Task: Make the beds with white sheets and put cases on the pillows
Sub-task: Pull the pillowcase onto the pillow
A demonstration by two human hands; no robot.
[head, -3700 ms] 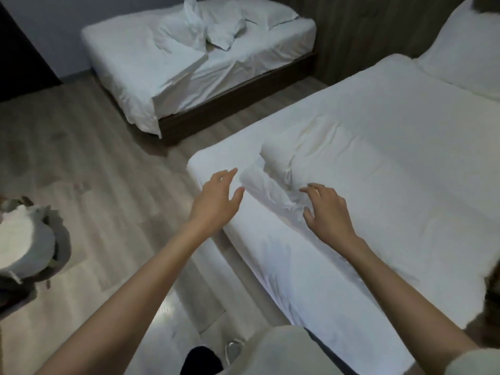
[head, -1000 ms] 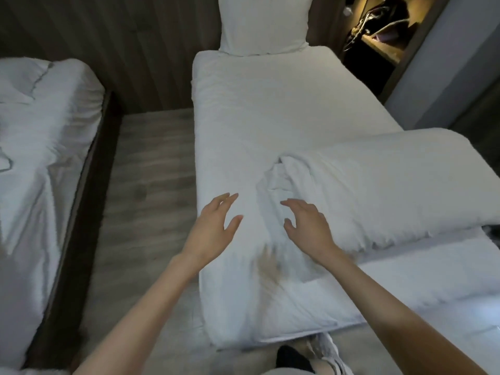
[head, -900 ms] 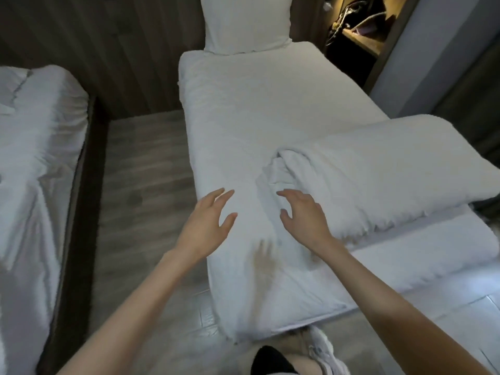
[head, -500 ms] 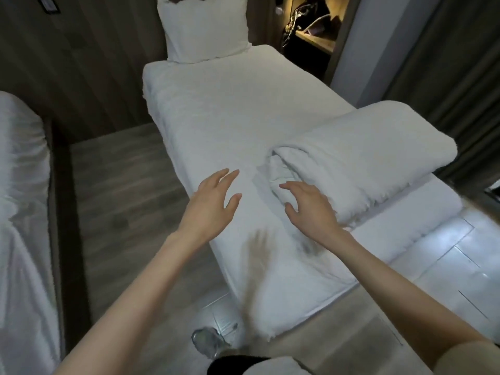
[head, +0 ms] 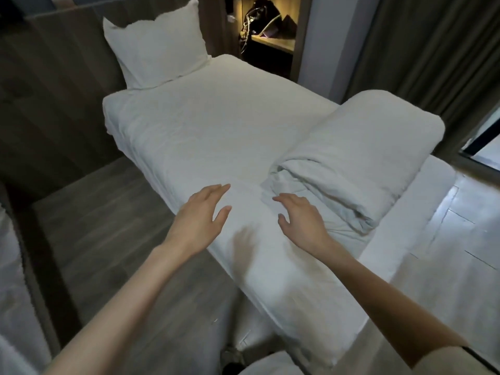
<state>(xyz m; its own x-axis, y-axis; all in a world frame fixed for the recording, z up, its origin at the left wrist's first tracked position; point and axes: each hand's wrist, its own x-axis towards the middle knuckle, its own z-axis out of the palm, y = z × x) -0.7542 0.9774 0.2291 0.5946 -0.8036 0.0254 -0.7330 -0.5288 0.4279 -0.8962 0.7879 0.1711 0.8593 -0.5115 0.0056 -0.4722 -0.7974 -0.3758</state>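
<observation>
Hidden: other bed (head: 10, 266) cut off at the left edge; dark bag (head: 259, 20) on the far lit shelf hard to make out.
Left hand (head: 200, 217): fingers spread wide, holding nothing, over the bed's (head: 216, 136) left edge.
Right hand (head: 303, 220): spread wide, empty, fingertips just beside the folded duvet (head: 365, 158); contact with the sheet I cannot tell.
Pillow (head: 154, 50): upright at the far end.
Room: strip of floor (head: 94, 226) lies left, between the beds.

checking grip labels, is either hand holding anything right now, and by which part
Nothing is held: the left hand and right hand are open over the sheet.
</observation>
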